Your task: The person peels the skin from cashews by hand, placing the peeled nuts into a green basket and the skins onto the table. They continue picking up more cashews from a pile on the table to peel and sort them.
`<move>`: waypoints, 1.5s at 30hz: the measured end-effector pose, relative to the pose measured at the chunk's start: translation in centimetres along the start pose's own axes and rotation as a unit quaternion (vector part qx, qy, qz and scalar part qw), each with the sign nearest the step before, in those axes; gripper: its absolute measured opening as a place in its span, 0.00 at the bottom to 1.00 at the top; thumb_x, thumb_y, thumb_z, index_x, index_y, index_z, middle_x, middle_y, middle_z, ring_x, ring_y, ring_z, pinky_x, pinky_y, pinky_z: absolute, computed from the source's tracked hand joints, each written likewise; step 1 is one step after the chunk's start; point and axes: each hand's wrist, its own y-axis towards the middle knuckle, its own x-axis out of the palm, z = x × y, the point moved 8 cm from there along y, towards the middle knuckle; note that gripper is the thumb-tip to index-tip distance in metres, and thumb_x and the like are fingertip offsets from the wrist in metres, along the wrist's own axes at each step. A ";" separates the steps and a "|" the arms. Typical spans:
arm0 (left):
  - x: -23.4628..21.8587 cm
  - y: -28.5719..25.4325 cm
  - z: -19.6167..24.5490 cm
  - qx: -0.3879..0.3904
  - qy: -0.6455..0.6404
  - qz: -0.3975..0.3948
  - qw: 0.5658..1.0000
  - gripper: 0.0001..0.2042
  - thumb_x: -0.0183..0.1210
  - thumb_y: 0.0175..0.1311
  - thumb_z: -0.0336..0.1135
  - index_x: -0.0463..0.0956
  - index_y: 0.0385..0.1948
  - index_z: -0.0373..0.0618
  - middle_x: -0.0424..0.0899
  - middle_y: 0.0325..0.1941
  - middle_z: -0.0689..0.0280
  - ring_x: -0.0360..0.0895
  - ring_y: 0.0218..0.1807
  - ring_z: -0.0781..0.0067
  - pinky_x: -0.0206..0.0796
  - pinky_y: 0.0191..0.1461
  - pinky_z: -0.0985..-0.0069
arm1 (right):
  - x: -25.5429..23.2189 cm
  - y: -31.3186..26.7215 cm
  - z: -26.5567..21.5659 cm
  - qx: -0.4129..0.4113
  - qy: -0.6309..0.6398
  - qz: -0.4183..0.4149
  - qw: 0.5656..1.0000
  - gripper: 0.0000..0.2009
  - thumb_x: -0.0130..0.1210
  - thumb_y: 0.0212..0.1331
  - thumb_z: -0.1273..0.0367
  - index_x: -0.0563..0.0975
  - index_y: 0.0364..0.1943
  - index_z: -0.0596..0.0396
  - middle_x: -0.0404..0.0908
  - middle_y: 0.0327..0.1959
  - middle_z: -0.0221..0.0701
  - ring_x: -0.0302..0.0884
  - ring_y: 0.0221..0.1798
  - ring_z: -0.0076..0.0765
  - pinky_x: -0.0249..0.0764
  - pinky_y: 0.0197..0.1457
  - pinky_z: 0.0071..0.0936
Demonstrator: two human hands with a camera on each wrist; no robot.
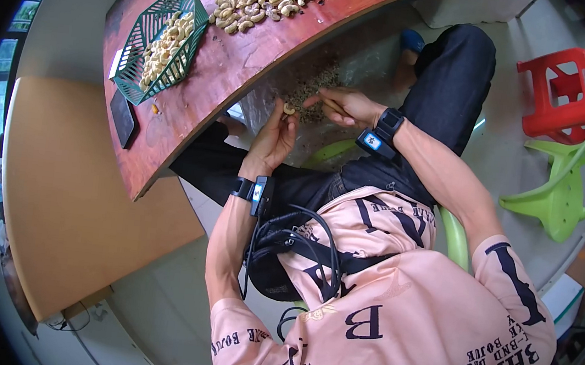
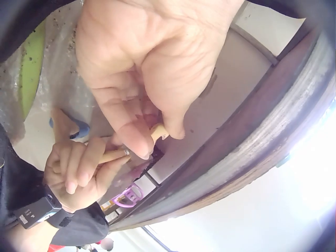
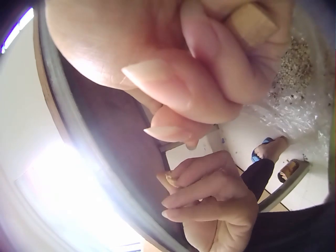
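My left hand (image 1: 274, 140) pinches a single pale cashew nut (image 2: 158, 131) between thumb and fingertips, just off the table's near edge. Close to it on the right, my right hand (image 1: 352, 107) grips a slim tool with a wooden handle (image 2: 111, 156), its fingers curled round it. The handle's squared wooden end (image 3: 253, 24) sticks out of the fist in the right wrist view. A small metallic bit shows at its front in the left wrist view; the rest of the tip is hidden. Both hands are over the lap, above a plastic sheet (image 1: 266, 98).
On the red table (image 1: 214, 78) lies a heap of cashews (image 1: 261, 1). A green slatted basket (image 1: 195, 37) holds more cashew nuts (image 1: 166, 51), with a dark phone (image 1: 123, 120) beside it. Crumbs (image 1: 314, 88) cover the sheet below. A red stool (image 1: 566, 90) and green chair (image 1: 560, 182) stand right.
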 end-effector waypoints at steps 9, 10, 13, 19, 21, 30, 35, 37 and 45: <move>-0.2 -0.4 -0.3 0.004 0.015 0.060 0.998 0.11 0.57 0.65 0.38 0.75 0.38 0.39 0.81 0.35 0.63 0.82 0.34 0.77 0.79 0.33 0.90 | 0.2 0.0 -0.1 0.003 -0.007 0.003 1.000 0.25 0.28 0.74 0.56 0.72 0.53 0.62 0.60 0.11 0.20 0.51 0.09 0.15 0.52 0.15 0.15; -0.1 -0.5 -0.3 0.001 0.012 0.064 0.998 0.10 0.57 0.65 0.38 0.75 0.39 0.39 0.81 0.35 0.63 0.82 0.34 0.77 0.79 0.33 0.90 | 0.2 0.0 -0.2 0.003 -0.001 0.003 1.000 0.25 0.28 0.74 0.56 0.72 0.53 0.62 0.60 0.11 0.20 0.51 0.09 0.15 0.52 0.15 0.15; -1.0 0.2 0.2 0.014 -0.005 0.030 0.999 0.09 0.57 0.66 0.35 0.75 0.41 0.40 0.82 0.37 0.63 0.82 0.37 0.76 0.79 0.34 0.91 | 0.1 0.0 -0.1 0.002 -0.002 0.012 1.000 0.25 0.28 0.74 0.56 0.72 0.52 0.61 0.60 0.11 0.21 0.51 0.09 0.15 0.52 0.15 0.15; 1.1 -0.7 0.1 0.017 0.036 0.050 0.998 0.11 0.53 0.68 0.34 0.75 0.48 0.41 0.80 0.47 0.61 0.81 0.44 0.76 0.79 0.36 0.90 | 0.2 0.2 0.3 0.015 0.065 -0.011 0.998 0.26 0.27 0.74 0.53 0.69 0.56 0.58 0.62 0.13 0.21 0.51 0.10 0.15 0.50 0.14 0.14; 1.3 -0.8 0.0 0.015 0.050 0.011 0.999 0.11 0.53 0.69 0.32 0.74 0.50 0.41 0.80 0.48 0.62 0.81 0.45 0.76 0.79 0.37 0.90 | 0.1 0.3 0.5 0.019 0.092 -0.011 0.996 0.26 0.27 0.73 0.51 0.68 0.57 0.57 0.63 0.14 0.22 0.50 0.10 0.15 0.49 0.14 0.14; -0.8 -0.1 0.0 0.008 0.041 0.058 0.997 0.11 0.58 0.64 0.28 0.76 0.47 0.37 0.82 0.46 0.61 0.82 0.46 0.72 0.78 0.40 0.92 | 1.1 0.2 1.2 0.030 0.061 -0.037 0.997 0.24 0.28 0.74 0.53 0.65 0.61 0.53 0.64 0.14 0.22 0.50 0.09 0.14 0.48 0.11 0.15; -1.4 0.1 0.0 -0.001 0.033 0.075 0.997 0.10 0.59 0.63 0.28 0.77 0.45 0.37 0.83 0.43 0.61 0.83 0.44 0.72 0.79 0.39 0.90 | 1.3 0.3 1.3 0.034 0.030 -0.030 0.999 0.25 0.27 0.75 0.56 0.59 0.67 0.55 0.60 0.12 0.22 0.50 0.09 0.13 0.49 0.12 0.13; -1.3 0.1 -0.1 -0.005 0.035 0.069 0.997 0.10 0.59 0.63 0.28 0.77 0.44 0.37 0.84 0.42 0.61 0.83 0.42 0.72 0.79 0.38 0.89 | 1.1 0.7 2.3 0.055 0.012 -0.042 0.998 0.24 0.27 0.75 0.55 0.60 0.66 0.54 0.61 0.11 0.22 0.50 0.09 0.12 0.49 0.12 0.13; -1.7 0.2 -0.3 -0.014 0.023 0.080 0.996 0.09 0.59 0.63 0.29 0.78 0.43 0.38 0.84 0.40 0.61 0.84 0.37 0.75 0.80 0.36 0.88 | 0.7 1.4 3.5 0.071 -0.049 -0.053 0.995 0.21 0.27 0.74 0.53 0.69 0.47 0.51 0.66 0.12 0.24 0.51 0.08 0.11 0.48 0.10 0.13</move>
